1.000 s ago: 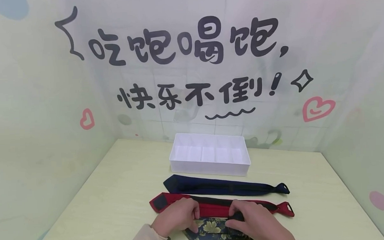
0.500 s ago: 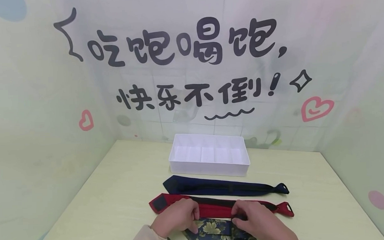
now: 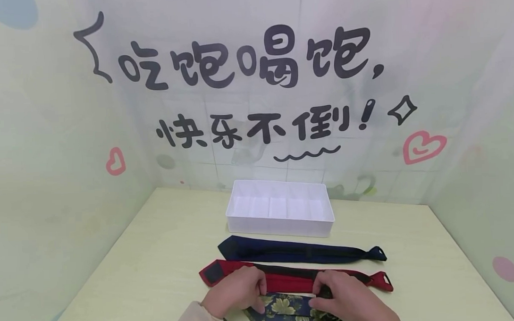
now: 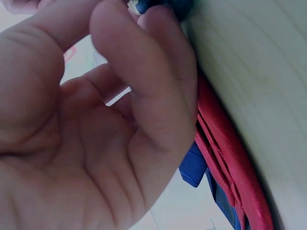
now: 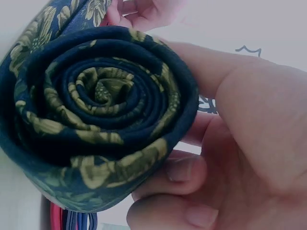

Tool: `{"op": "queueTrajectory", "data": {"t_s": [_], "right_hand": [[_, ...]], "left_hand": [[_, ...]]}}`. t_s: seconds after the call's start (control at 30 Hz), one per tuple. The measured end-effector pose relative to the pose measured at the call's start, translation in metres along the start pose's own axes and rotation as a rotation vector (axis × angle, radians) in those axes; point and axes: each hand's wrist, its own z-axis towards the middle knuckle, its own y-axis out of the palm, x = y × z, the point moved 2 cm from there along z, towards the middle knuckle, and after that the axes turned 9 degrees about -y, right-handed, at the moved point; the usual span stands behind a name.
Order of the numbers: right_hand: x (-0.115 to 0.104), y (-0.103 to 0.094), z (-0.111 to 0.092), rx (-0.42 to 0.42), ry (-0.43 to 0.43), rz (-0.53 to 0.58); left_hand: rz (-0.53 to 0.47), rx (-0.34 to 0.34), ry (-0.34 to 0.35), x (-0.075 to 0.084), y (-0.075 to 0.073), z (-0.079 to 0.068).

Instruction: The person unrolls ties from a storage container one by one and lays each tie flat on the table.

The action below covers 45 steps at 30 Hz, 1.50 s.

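Note:
A dark blue necktie with gold flowers [image 3: 283, 305] lies across the front of the table. Its right end is wound into a spiral roll [image 5: 115, 175], seen end-on in the right wrist view. Fingers and thumb of my right hand [image 3: 351, 294] grip this roll from the right. At the tie's wide left end, my left hand [image 3: 239, 288] pinches the fabric between thumb and fingers; the left wrist view shows only a scrap of it at the fingertips. Just behind both hands is a red necktie [image 3: 287, 283], partly covered by them.
Beyond the red tie lies a navy necktie [image 3: 281, 251], stretched left to right with its loop at the right. A white divided box [image 3: 280, 226] stands farther back, near the printed wall [image 3: 189, 172]. Pale tabletop [image 3: 149, 249] extends to either side.
My right hand has shifted slightly right with the roll, and more flat flowered fabric shows between the hands. The left hand keeps its place on the tie.

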Motion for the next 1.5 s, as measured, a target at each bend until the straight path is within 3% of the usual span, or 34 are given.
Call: {"op": "queueTrajectory", "data": {"t_s": [0.2, 0.53, 0.73, 0.9, 1.23, 1.37, 1.5], "right_hand": [[0.006, 0.0, -0.002, -0.008, -0.006, 0.021], [0.014, -0.014, -0.008, -0.043, -0.109, -0.031], [0.017, -0.018, -0.012, -0.058, -0.119, -0.034], [0.02, -0.021, -0.016, -0.052, -0.073, -0.021], [0.024, -0.02, -0.017, -0.016, 0.127, 0.041], [0.029, -0.019, -0.021, -0.016, 0.121, 0.054], [0.036, -0.02, -0.026, -0.021, 0.105, 0.113]], "left_hand": [[0.001, 0.003, -0.002, -0.001, 0.0, 0.0], [-0.01, 0.006, 0.013, -0.003, 0.0, 0.0], [-0.016, 0.005, 0.012, -0.004, 0.001, 0.001], [-0.018, 0.001, 0.006, -0.003, 0.001, 0.002], [-0.013, 0.004, 0.02, -0.003, 0.0, 0.002], [-0.009, 0.015, 0.013, -0.002, 0.001, 0.0], [0.067, 0.092, 0.001, 0.0, 0.002, -0.002]]}}
